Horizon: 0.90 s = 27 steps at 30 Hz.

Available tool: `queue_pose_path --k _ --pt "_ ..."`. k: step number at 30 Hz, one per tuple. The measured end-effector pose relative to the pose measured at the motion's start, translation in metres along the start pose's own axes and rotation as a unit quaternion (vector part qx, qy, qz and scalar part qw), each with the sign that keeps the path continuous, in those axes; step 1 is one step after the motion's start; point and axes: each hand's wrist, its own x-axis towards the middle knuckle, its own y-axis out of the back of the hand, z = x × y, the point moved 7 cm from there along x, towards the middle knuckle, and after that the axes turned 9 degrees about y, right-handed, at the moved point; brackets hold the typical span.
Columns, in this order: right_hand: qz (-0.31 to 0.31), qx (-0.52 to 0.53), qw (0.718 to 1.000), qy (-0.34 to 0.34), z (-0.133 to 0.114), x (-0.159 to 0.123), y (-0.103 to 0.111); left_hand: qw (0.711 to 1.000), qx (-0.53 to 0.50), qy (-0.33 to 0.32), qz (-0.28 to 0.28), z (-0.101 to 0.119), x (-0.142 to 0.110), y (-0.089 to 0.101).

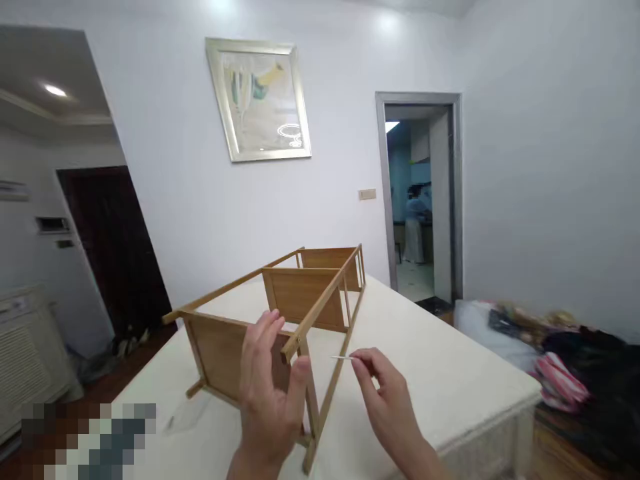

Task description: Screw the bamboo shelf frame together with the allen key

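Observation:
A small bamboo shelf rack (305, 297) lies on its side on the white table (450, 373), its three panels standing up between thin rails. My left hand (270, 393) grips the nearest panel and the end of the front rail, thumb on one side, fingers on the other. My right hand (385, 393) hovers just right of the rack, pinching a thin metal pin or screw (343, 358) between thumb and forefinger, its tip pointing left toward the front rail.
A framed picture (260, 100) hangs on the white wall behind. A doorway (417, 200) at the back right shows a person standing in another room. Bags and clothes (555, 360) are heaped right of the table. A dark door (115, 253) and a white appliance (27, 353) stand at the left.

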Motion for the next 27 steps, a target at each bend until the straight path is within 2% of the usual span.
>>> queue_pose_path --k 2,5,8,11,15,22,27 --pt "0.043 -0.016 0.999 0.018 -0.009 -0.004 0.015 0.998 -0.001 -0.003 -0.056 -0.009 0.006 -0.013" --pt "0.105 -0.039 0.994 0.021 -0.015 -0.010 0.037 0.997 -0.018 -0.013 -0.078 -0.019 0.008 -0.025" --pt "0.146 -0.053 0.988 0.003 -0.010 -0.012 0.053 0.998 -0.043 -0.024 -0.031 -0.022 0.005 -0.027" --pt "0.151 -0.060 0.987 0.002 -0.008 -0.008 0.057 0.999 -0.037 -0.022 0.008 -0.021 0.004 -0.028" --pt "0.136 -0.071 0.988 0.033 -0.018 0.000 0.050 0.999 -0.024 -0.022 0.025 -0.017 0.005 -0.028" --pt "0.067 -0.090 0.974 0.196 -0.062 0.018 0.013 0.998 -0.015 -0.035 0.042 -0.017 0.004 -0.028" --pt "0.060 -0.077 0.964 0.246 -0.082 0.028 -0.005 0.998 -0.013 -0.041 0.043 -0.017 0.004 -0.028"
